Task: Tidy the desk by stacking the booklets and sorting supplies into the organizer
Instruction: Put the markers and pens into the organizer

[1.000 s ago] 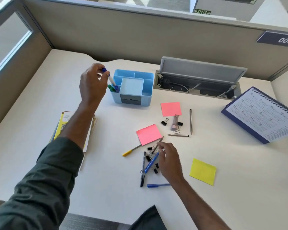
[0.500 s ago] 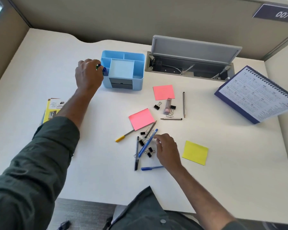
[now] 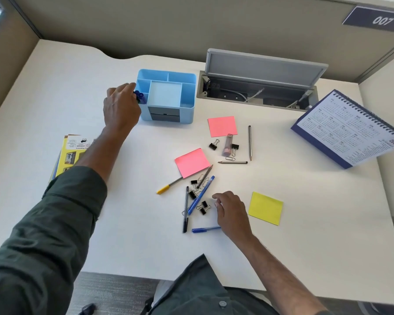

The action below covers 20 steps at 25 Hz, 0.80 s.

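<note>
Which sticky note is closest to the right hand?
The yellow sticky note, lying just right of the right hand. The two pink sticky notes lie farther up the desk, beyond the pens.

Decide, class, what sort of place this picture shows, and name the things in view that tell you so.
Most likely an office cubicle. Fabric partition walls enclose a pale desk, one wall carries a number plate reading 007, and the desk has a flip-up cable box and a desk calendar.

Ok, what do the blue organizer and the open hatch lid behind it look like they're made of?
Organizer: looks like moulded plastic, smooth light-blue walls with rounded corners and a soft sheen, darker grey drawer fronts. Hatch lid: grey and matte with a framed edge; plastic or painted metal, cannot tell which.
</note>
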Tool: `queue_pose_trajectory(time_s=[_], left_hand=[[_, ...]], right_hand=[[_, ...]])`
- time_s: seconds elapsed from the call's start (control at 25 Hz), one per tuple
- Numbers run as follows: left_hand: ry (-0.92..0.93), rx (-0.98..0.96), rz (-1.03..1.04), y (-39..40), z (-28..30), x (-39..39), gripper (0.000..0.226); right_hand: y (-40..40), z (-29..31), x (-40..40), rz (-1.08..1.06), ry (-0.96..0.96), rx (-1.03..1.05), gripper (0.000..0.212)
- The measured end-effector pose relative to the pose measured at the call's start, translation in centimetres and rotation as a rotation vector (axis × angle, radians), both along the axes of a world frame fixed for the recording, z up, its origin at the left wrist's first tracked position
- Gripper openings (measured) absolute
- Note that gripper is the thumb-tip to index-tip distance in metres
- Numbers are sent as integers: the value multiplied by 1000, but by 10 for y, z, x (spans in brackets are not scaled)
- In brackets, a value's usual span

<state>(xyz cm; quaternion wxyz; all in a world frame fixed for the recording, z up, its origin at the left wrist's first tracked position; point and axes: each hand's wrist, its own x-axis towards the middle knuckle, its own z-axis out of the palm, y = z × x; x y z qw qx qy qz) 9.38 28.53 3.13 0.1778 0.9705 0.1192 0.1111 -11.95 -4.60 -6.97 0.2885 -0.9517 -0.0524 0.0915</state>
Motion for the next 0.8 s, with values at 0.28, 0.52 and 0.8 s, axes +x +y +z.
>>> queue_pose_trajectory(time_s=[0.28, 0.52, 0.8], left_hand=[[-108, -129, -23, -8, 0, -41, 43], [-115, -241, -12, -26, -38, -121, 42], [71, -331, -6, -49, -77, -172, 36]], right_hand=[[-3, 0, -6, 1, 3, -23, 24], [-6, 1, -7, -11, -28, -20, 23], [-17, 0, 4, -30, -62, -37, 24]])
